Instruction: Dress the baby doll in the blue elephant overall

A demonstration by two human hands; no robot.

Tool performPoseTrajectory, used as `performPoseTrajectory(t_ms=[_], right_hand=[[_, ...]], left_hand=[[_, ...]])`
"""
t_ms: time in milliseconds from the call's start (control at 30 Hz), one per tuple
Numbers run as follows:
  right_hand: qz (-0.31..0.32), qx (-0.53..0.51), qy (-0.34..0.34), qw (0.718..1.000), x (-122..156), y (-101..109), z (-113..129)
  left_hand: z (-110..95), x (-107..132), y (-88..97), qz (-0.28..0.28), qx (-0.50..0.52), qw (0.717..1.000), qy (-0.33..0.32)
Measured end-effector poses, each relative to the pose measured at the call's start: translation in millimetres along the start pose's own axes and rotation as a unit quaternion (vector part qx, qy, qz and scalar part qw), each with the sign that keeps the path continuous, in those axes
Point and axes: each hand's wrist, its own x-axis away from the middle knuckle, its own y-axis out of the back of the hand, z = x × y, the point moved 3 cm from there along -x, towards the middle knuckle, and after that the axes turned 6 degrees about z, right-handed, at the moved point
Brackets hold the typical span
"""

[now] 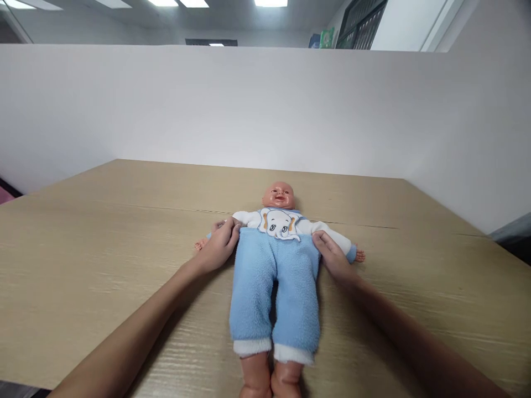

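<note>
A baby doll [279, 195] lies on its back on the wooden table, its head toward the far wall and its bare legs toward me. It wears a white top [280, 222] with an elephant face on the chest and light blue fleece pants [257, 282] with white cuffs. My left hand [223, 239] grips the waistband at its left corner, fingers closed. On the opposite corner of the waistband, my right hand [332, 251] pinches the fabric between thumb and fingers. The doll's arms stretch out to both sides, the left one partly behind my left hand.
The wooden table [124, 237] spreads out on both sides of the doll, with thin seams across it. A white partition [257, 110] rises along its far edge and another stands at the right. A dark object [514, 240] shows beyond the right edge.
</note>
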Motion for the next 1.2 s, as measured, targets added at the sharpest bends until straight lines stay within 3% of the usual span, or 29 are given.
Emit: performPoseTrajectory(t_ms=[133,233,300,367,533,633,733,933,1067,1200], right_hand=[[0.018,0.066,0.023,0.997,6,3,7],[0.016,0.194,0.059,0.979,11,8,12],[0.007,0.222,0.066,0.973,13,11,12],[0.006,0.183,0.048,0.982,16,10,8],[-0.007,-0.053,-0.041,0.998,20,-4,-12],[-0.047,-0.121,-0.046,0.990,15,-11,-19],[-0.067,-0.164,-0.055,0.983,9,-13,-19],[-0.080,-0.292,-0.086,0.949,9,-13,-8],[-0.025,-0.303,-0.083,0.949,9,-13,0],[-0.020,-0.153,-0.026,0.988,9,-1,2]], left_hand=[[-4,1,5.7,0.022,0.027,0.999,0.011],[-5,2,7.1,0.061,0.030,0.998,-0.019],[-6,3,6.1,0.082,0.011,0.996,-0.045],[-9,4,4.6,0.077,-0.033,0.995,-0.059],[-25,11,-5.6,0.008,-0.114,0.992,-0.052],[-27,17,-17.8,0.011,-0.018,1.000,0.012],[-22,20,-31.1,0.033,0.131,0.987,0.082],[-7,12,-41.8,0.011,0.261,0.962,0.078],[-3,5,-39.0,0.044,0.296,0.953,0.044],[0,1,-31.0,0.081,0.286,0.955,0.013]])
